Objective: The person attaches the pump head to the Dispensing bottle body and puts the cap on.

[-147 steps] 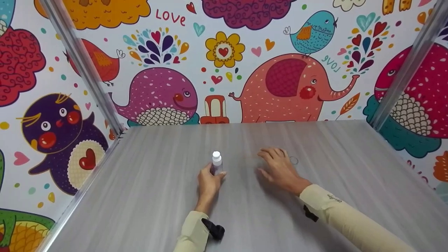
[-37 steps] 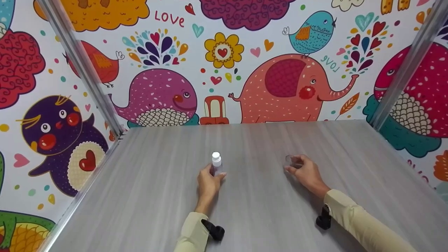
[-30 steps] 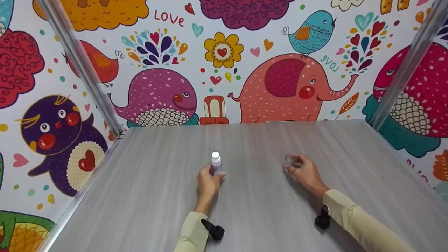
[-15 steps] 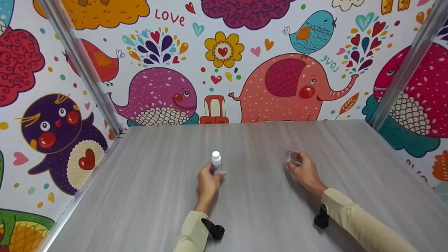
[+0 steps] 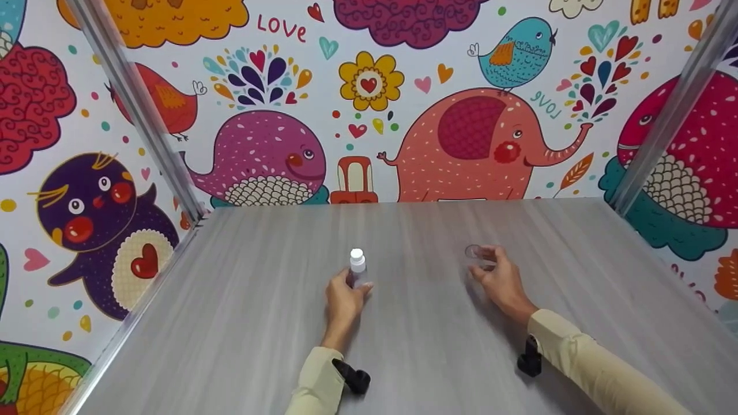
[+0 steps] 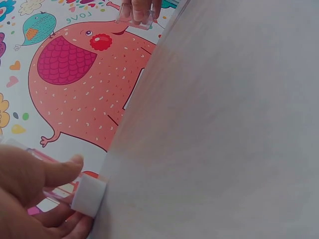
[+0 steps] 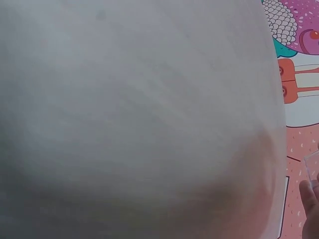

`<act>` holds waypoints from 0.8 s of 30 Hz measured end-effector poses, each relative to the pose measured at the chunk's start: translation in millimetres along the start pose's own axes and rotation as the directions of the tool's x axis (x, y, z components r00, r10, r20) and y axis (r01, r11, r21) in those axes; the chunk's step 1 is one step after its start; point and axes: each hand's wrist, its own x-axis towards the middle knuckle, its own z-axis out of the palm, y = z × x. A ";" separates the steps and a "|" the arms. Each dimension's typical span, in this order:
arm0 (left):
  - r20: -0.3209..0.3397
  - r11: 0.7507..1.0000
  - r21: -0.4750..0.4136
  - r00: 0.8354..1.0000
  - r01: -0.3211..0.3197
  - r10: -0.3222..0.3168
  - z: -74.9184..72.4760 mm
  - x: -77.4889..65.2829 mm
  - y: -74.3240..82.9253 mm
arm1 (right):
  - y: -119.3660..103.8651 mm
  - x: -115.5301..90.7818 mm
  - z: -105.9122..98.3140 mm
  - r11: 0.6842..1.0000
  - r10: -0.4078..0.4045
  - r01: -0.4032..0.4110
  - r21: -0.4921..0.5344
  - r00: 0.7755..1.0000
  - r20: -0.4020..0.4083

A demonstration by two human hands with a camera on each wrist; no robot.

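My left hand (image 5: 344,297) grips a small clear bottle with a white cap (image 5: 357,259), held upright near the table's middle. In the left wrist view, fingers and thumb wrap the clear body of the bottle (image 6: 89,194). To the right, my right hand (image 5: 503,282) holds a small clear, round, cup-like piece (image 5: 473,251) between thumb and fingers. That clear piece (image 6: 137,22) also shows at the top of the left wrist view, under the fingertips. At the right edge of the right wrist view, only part of the right hand (image 7: 310,204) and the piece's edge appear.
The grey wood-grain table (image 5: 259,323) lies under both hands. A wall with cartoon animals (image 5: 369,138) closes off the back. Metal posts stand at the left (image 5: 135,109) and right (image 5: 669,109) back corners.
About five seconds ago my right hand was over the table with the clear piece beyond it; it has since picked it up. Lately the piece has turned in the fingers. The left hand stays still.
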 end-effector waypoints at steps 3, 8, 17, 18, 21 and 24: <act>-0.001 1.000 -0.010 1.000 -0.002 0.002 0.3 0.2 0.0 | -1.4 -0.2 0.6 1.000 -0.025 0.025 0.001 1.000 0.005; -0.003 1.000 -0.008 1.000 -0.001 0.001 0.1 1.2 0.1 | -6.2 0.2 3.8 0.998 -0.057 0.057 0.007 0.998 0.017; 0.010 1.000 0.014 1.000 0.027 -0.027 -0.7 -0.2 1.0 | -17.6 1.2 11.4 0.995 -0.095 0.096 -0.027 0.995 0.024; 0.009 1.000 0.013 1.000 0.027 -0.027 -0.5 -0.2 0.9 | -18.3 1.2 12.0 0.995 -0.099 0.099 -0.028 0.995 0.023; 0.008 0.999 0.011 0.999 0.032 -0.032 0.2 0.0 0.7 | -19.4 1.4 13.3 0.993 -0.109 0.109 -0.032 0.994 0.026; 0.006 0.999 0.002 0.999 0.036 -0.036 0.7 0.1 0.6 | -20.5 1.6 13.8 0.992 -0.125 0.125 -0.033 0.992 0.022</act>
